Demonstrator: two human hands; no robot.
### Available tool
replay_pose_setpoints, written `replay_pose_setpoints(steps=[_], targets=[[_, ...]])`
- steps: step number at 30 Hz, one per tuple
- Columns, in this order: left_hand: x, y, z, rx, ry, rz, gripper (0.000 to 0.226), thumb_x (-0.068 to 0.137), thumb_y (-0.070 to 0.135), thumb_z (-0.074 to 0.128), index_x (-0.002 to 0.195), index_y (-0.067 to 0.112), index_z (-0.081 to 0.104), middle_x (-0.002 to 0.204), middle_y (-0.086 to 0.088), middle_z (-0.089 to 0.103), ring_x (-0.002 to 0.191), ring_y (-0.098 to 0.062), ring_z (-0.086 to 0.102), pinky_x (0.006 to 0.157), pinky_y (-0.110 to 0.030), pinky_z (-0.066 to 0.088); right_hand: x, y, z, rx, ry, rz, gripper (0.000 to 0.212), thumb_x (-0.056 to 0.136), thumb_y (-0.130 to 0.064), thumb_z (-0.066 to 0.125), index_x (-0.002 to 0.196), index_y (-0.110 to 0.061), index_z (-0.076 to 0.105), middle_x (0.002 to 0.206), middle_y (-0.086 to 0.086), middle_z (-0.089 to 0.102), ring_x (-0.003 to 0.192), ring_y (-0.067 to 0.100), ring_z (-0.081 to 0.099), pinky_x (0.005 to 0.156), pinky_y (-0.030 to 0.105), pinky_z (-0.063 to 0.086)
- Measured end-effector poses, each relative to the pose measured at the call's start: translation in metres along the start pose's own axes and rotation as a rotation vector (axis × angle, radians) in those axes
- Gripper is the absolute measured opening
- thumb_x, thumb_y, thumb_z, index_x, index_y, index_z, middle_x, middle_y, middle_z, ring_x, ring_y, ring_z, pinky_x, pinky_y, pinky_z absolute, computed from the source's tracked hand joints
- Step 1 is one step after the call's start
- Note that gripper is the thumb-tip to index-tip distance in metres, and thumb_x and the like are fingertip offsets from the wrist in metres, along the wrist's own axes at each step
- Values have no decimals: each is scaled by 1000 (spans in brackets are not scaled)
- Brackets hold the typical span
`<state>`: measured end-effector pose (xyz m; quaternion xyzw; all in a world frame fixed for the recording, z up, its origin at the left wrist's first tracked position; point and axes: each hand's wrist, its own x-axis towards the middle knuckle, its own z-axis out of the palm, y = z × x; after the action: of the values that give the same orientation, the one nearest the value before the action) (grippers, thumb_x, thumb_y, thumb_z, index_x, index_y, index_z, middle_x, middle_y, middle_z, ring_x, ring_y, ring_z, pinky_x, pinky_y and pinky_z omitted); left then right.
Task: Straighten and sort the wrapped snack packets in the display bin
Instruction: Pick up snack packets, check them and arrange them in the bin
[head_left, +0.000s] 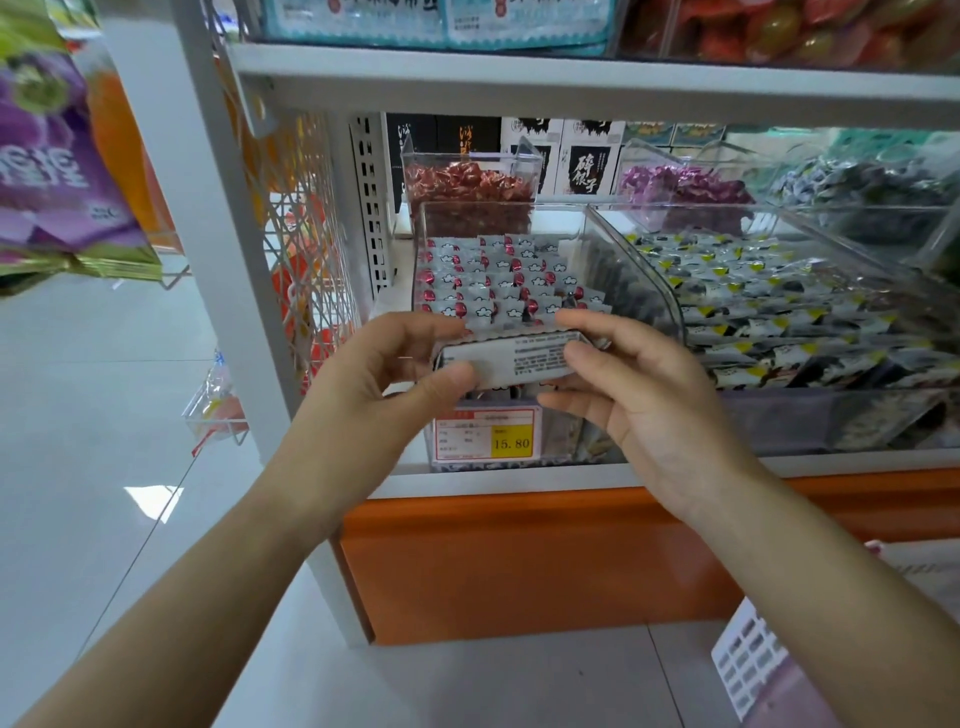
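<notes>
A clear display bin (422, 244) on the shelf holds several rows of grey-white snack packets (498, 280) with red spots, standing upright. In front of the bin's near edge I hold a small stack of the same packets (511, 361), backs with printed text facing me. My left hand (379, 384) grips the stack's left end, thumb on its front. My right hand (623, 384) grips the right end, thumb on top and fingers underneath.
A price tag (485, 434) reading 15.80 is on the bin's front. To the right is a larger clear bin (665, 291) of grey, black and yellow packets. Behind stand bins of red candies (467, 182) and purple candies (680, 184). A white upright (228, 234) rises at left.
</notes>
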<state>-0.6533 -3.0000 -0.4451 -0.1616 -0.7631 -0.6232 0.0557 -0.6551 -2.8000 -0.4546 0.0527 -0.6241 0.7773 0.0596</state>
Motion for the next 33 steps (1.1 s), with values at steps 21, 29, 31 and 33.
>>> replay_pose_setpoints(steps=[21, 29, 31, 33], targets=[[3, 5, 1, 63, 77, -39, 21, 85, 13, 60, 64, 14, 63, 62, 3, 64, 57, -3, 59, 50, -15, 47, -9, 3, 11, -585, -85, -421, 14, 91, -13, 57, 77, -10, 58, 69, -9, 54, 67, -6, 58, 53, 7, 45], [3, 5, -4, -2, 14, -81, 28, 86, 27, 55, 77, 7, 71, 68, 2, 72, 64, -6, 69, 54, -13, 51, -10, 2, 11, -490, -9, -268, 21, 92, -19, 55, 79, -3, 60, 73, 5, 66, 61, 18, 68, 49, 44, 56], [2, 5, -2, 1, -64, -78, 31, 79, 38, 55, 87, 13, 72, 80, 0, 74, 75, -10, 70, 64, -18, 55, -8, 3, 9, -470, 62, -224, 25, 93, -20, 55, 77, -2, 60, 65, 8, 68, 53, 23, 67, 48, 45, 56], [1, 3, 0, 165, -169, -25, 37, 71, 48, 57, 99, 26, 68, 91, 4, 72, 84, -9, 67, 73, -23, 55, -6, 3, 7, -439, 119, -210, 27, 94, -22, 54, 76, -3, 61, 62, 10, 68, 50, 23, 66, 46, 37, 56]])
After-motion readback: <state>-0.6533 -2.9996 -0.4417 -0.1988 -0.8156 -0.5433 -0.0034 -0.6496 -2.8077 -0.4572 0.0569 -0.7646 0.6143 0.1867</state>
